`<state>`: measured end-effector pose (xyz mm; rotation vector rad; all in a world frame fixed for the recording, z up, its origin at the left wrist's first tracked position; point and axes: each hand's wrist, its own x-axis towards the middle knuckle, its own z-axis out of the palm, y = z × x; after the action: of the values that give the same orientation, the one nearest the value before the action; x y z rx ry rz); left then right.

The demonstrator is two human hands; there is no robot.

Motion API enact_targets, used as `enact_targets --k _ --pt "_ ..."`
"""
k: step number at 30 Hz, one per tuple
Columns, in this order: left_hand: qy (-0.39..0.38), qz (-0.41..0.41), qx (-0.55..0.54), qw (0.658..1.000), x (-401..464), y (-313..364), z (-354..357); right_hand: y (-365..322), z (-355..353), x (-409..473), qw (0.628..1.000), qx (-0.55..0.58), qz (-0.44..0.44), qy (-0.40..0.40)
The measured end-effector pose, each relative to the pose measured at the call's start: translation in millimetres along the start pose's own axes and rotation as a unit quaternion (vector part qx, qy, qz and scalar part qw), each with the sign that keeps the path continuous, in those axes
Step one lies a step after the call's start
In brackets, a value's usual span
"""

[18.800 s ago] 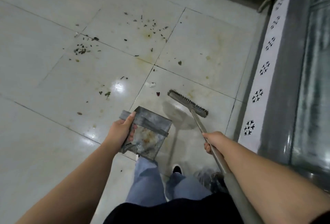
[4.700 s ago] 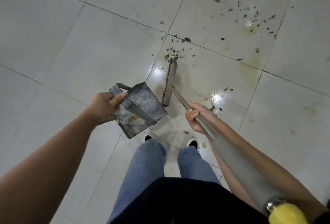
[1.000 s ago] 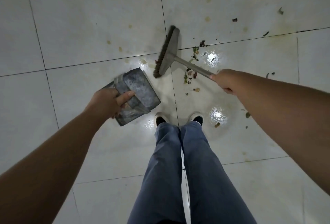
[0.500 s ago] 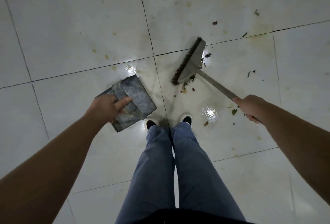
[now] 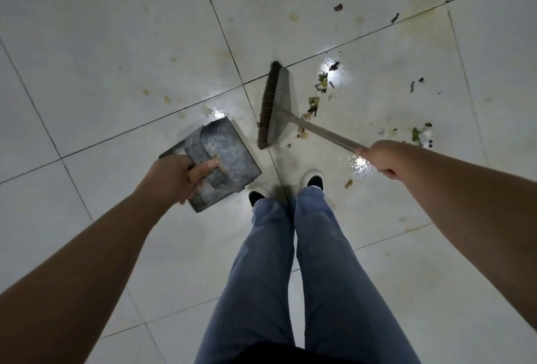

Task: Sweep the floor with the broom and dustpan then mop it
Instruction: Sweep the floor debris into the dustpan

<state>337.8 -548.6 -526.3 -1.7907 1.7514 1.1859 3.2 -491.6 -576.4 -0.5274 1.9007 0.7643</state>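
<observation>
Head view: left hand (image 5: 174,177) grips the unlabelled dustpan (image 5: 223,154); right hand (image 5: 377,159) grips the broom (image 5: 273,105) handle.

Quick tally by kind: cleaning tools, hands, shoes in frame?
Cleaning tools: 2, the grey metal dustpan and the grey long-handled broom
Hands: 2, left hand and right hand
Shoes: 2, black-and-white shoes
Total: 6

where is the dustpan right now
In the head view the dustpan is left of centre, gripped by the left hand, just left of the broom head and ahead of the person's left shoe.
</observation>
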Motion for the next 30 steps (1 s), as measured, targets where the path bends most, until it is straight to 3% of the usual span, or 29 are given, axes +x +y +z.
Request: enact_targets --k 5,9,16,22,25,30 --pt "-0.010 0.061 0.081 0.995 6 26 -3 60 3 16 0.994 0.072 0.079 -0.023" --pt "-0.029 0.044 0.077 0.996 7 46 -2 96 2 18 0.988 0.087 0.126 -0.026" --pt "-0.061 0.012 0.030 0.998 3 75 -5 124 1 12 0.995 0.044 0.010 0.090" --pt "-0.066 0.022 0.045 0.997 5 105 -9 77 9 22 0.992 -0.046 -0.074 0.089" --pt "-0.065 0.022 0.034 0.997 9 120 -3 73 8 35 0.993 -0.064 -0.073 0.065" --pt "-0.061 0.004 0.046 0.997 12 132 1 140 -4 51 0.996 -0.051 -0.031 0.059"
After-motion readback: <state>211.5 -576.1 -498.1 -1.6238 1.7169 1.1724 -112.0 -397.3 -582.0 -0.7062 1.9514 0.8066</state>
